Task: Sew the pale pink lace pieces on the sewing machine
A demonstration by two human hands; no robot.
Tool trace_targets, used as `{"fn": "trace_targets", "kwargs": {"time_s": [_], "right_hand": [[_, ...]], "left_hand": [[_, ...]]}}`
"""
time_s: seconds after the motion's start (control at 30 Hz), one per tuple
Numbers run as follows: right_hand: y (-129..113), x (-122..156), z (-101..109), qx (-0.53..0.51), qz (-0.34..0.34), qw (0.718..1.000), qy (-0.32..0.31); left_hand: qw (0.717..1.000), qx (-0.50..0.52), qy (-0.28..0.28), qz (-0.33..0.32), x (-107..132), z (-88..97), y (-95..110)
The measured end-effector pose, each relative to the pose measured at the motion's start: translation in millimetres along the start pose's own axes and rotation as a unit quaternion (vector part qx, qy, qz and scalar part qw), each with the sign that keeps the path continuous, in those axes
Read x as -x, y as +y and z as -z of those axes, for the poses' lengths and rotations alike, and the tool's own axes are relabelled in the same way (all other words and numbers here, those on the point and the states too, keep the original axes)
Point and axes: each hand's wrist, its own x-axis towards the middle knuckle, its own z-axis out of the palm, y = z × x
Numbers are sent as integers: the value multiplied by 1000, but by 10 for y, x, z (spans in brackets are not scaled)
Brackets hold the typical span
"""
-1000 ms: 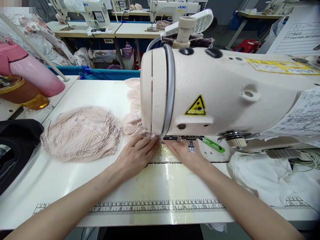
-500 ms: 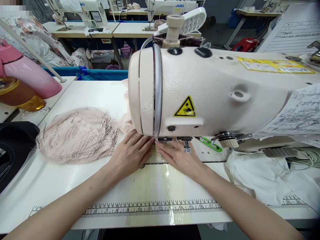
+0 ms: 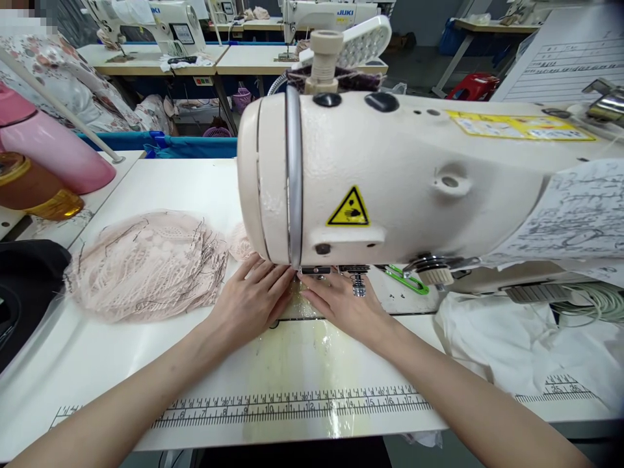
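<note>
My left hand lies flat on the white table, fingers stretched toward the needle area under the head of the cream sewing machine. Opposite it, my right hand also lies flat with its fingers extended, fingertips almost meeting the left ones beneath the machine head. Both press down near the presser foot, which the head hides. A bit of pink lace shows behind my left hand. A stack of pink lace pieces with dark loose threads sits to the left.
A printed ruler strip runs along the table's front edge. White cloth lies at the right, green tweezers under the machine. A pink bottle and an amber jar stand far left. More sewing machines stand behind.
The view has shifted so the machine head sits further left and hides more lace behind it. Both hands stay flat by the needle, drawn slightly toward me.
</note>
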Motion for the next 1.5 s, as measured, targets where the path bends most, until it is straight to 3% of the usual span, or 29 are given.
{"fn": "trace_targets", "kwargs": {"time_s": [0.6,0.83,1.17,1.3,1.4,1.5], "right_hand": [[-77,-104,-1,26,-19,999,2],[60,-27,22,-10,-26,999,-24],[147,-126,26,-160,-187,967,-61],[154,-138,-28,-179,-200,963,-38],[155,-144,-71,-179,-206,962,-21],[157,-140,-118,-176,-211,962,-6]], "left_hand": [[1000,-6,-24,4,-14,11,4],[999,-22,-35,3,-1,12,1],[999,-29,-31,11,54,-34,-8],[999,-53,2,-3,49,30,12],[995,-71,-15,73,43,232,-94],[951,-111,-97,273,102,524,-345]]}}
